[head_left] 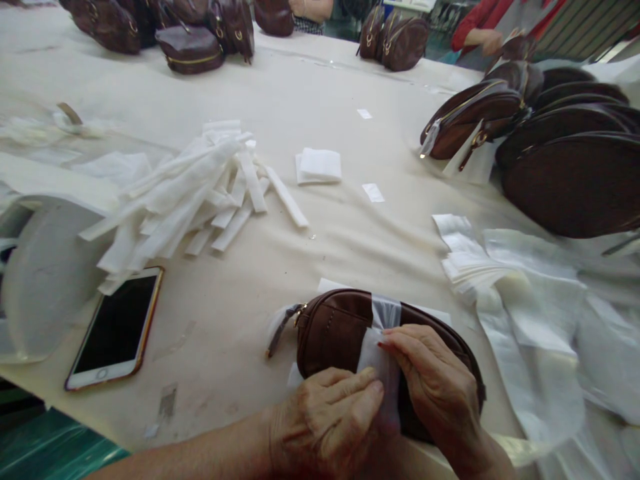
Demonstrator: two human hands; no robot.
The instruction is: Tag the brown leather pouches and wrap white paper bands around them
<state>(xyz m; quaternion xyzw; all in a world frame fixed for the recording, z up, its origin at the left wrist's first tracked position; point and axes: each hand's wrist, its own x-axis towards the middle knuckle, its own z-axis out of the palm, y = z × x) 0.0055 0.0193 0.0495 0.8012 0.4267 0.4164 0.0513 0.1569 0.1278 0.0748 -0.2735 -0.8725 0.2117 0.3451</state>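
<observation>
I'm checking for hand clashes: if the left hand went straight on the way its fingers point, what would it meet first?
Most likely the right hand, just ahead across the strip on the bag. Depth is unclear from this one view, so the left hand might slip beneath it.

On the surface (215, 333), the pouch (333, 327) lies between the phone (115, 330) to its left and loose sheets (530, 300) to its right. Strips (190, 200) lie piled behind the phone, stacked bags (575, 177) behind the sheets, other bags (193, 50) along the far edge.
</observation>
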